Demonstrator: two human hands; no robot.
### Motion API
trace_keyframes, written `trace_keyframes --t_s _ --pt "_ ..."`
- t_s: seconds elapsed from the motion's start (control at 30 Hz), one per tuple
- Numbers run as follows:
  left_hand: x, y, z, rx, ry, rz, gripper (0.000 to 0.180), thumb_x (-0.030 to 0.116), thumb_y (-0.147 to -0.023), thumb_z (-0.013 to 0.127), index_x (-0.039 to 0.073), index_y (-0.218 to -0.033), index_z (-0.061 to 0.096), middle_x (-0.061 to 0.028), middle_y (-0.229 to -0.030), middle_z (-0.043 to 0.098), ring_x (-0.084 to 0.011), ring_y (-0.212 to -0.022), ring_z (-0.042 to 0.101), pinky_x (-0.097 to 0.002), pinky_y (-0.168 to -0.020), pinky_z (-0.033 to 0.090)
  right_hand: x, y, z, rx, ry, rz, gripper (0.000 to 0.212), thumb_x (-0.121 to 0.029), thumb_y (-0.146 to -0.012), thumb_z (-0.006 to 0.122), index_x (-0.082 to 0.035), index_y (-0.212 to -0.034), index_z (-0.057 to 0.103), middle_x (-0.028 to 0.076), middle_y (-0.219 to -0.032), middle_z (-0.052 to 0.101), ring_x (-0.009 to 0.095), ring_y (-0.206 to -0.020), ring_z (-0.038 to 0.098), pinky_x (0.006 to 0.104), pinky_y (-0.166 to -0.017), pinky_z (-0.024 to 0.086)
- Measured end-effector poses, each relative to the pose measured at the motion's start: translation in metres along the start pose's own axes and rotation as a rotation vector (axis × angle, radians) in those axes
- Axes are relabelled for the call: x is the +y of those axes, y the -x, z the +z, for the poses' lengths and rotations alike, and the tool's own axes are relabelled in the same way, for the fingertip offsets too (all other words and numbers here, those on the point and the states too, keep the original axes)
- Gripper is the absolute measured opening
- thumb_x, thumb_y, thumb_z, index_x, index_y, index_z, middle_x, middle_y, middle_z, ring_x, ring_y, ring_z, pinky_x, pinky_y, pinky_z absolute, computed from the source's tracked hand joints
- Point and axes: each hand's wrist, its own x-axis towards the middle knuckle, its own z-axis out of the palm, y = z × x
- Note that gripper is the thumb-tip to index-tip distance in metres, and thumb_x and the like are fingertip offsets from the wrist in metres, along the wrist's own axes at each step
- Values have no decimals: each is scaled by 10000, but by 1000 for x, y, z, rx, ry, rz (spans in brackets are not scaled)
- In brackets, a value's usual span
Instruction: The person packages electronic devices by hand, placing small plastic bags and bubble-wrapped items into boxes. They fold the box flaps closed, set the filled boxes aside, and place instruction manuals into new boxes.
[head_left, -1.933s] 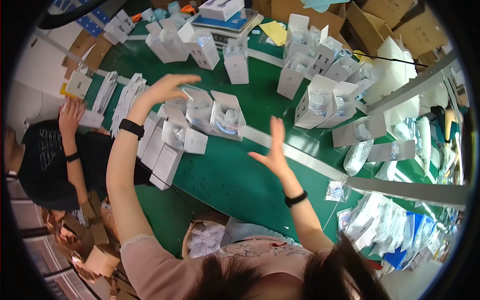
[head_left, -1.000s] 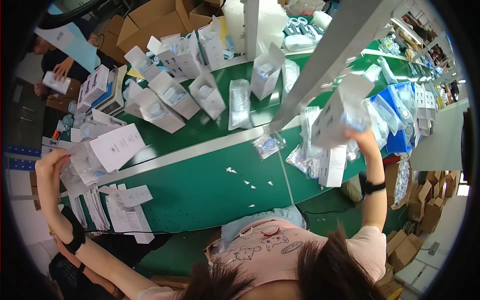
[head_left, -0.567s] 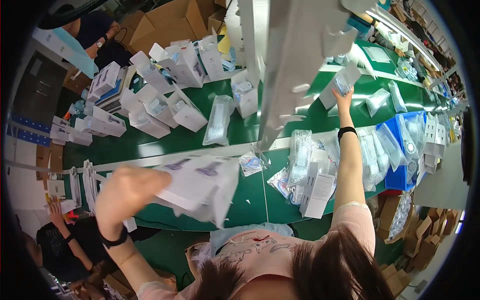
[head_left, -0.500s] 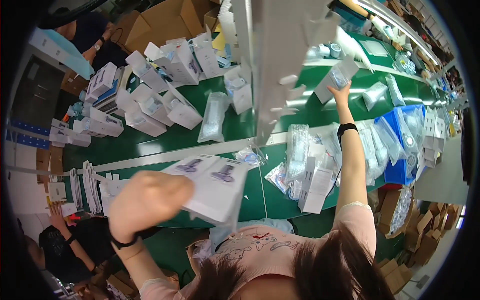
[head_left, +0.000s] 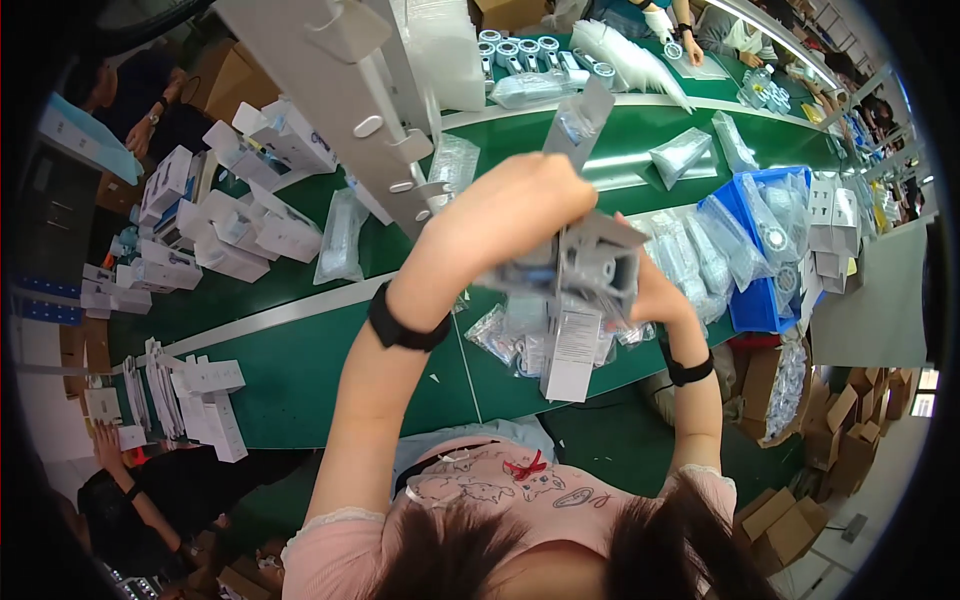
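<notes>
Both hands meet above the green table (head_left: 300,370), folding a grey-white carton (head_left: 598,262) whose open end faces the camera: the left hand (head_left: 520,205) is curled over its top and left side, the right hand (head_left: 648,295) cups it from below on the right, fingers closed around the card. A long flap of the carton sticks up toward the far edge. Beneath it lie clear plastic pouches (head_left: 500,335) and a flat white leaflet (head_left: 572,352) with dark print (too small to make out). Half a second ago the left hand held a flat white box low on the left while the right reached far across the table; now the two have come together at centre. Opened white boxes (head_left: 250,215) stand in a cluster on the far left, flat white cartons (head_left: 205,400) lie in a stack near the left edge, and a blue bin (head_left: 745,300) of bagged parts sits at right. A grey metal upright (head_left: 345,95) crosses the view and hides part of the table behind it.
</notes>
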Motion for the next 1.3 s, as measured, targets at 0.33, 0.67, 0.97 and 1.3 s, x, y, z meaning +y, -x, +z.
trace_keyframes --t_s 0.33,0.67,0.97,1.3 --pt "-89 -61 58 398 -292 -706 120 11 -708 502 11 -748 615 -203 -731 598 -344 -733 610 -389 -618 506 142 -65 -90 1295 -56 247 792 -200 -613 751 31 -1205 279 156 -1132 430 250 -1047 440 321 -880 365" --pt "-156 -64 118 448 -243 -1205 192 45 -757 493 -37 -865 628 -231 -1134 455 -380 -941 521 -424 -752 473 250 -128 -114 1157 450 171 966 -306 -526 809 81 -1213 250 219 -1134 406 307 -1052 423 372 -910 349" --pt "-21 -29 110 647 -232 -679 422 48 -682 537 -152 -1048 472 -311 -1269 285 -470 -1210 229 -535 -935 296 219 -83 -81 1064 363 354 960 -271 -636 741 78 -1312 156 233 -1322 275 281 -1217 287 356 -996 242" --pt "-49 505 -8 969 -758 -1468 917 397 -525 779 3 -1220 329 -287 -1311 161 -419 -1218 165 -504 -972 187 -42 -38 138 1245 529 -116 421 14 -785 501 32 -1187 378 146 -1207 431 225 -1114 419 324 -930 336"
